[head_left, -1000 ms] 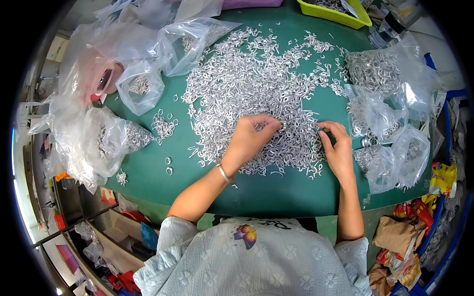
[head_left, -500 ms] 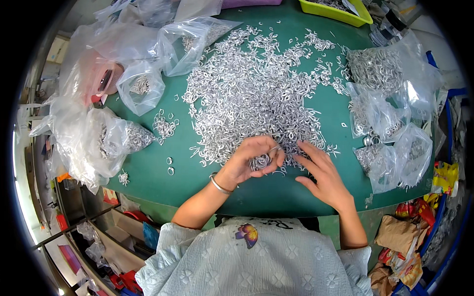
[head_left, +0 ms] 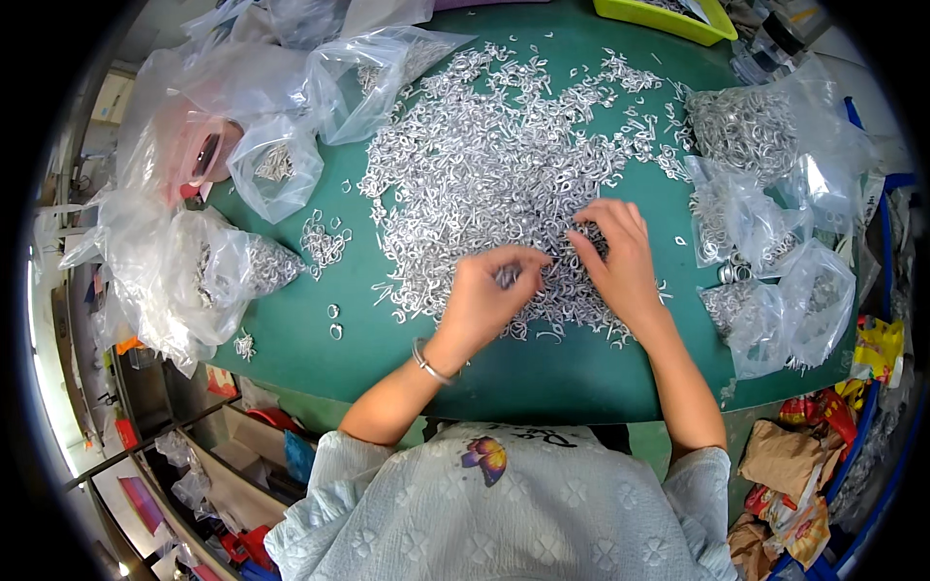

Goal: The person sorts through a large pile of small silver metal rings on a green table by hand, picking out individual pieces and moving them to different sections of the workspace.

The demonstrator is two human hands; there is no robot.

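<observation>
A wide heap of small silver metal rings and ring-like pieces (head_left: 465,184) spreads over the green tabletop in front of me. My left hand (head_left: 484,295) is curled closed at the heap's near edge, palm turned inward. A few silver rings (head_left: 507,276) show inside its fingers; the rest of its grip is hidden. Just right of it, my right hand (head_left: 620,266) reaches over the heap with thumb and fingers apart and bent. Nothing can be made out between them. A silver bangle (head_left: 426,364) circles my left wrist.
Clear plastic bags of silver pieces lie at left (head_left: 266,266) and right (head_left: 741,131). A small ring cluster (head_left: 325,242) and two loose rings (head_left: 334,324) sit left of the heap. A yellow-green tray (head_left: 668,19) stands at the far right on the green table (head_left: 407,373).
My right hand has moved up and away over the heap, its fingers now bent. My left hand has turned its palm inward and down, leaving fewer of its rings showing.
</observation>
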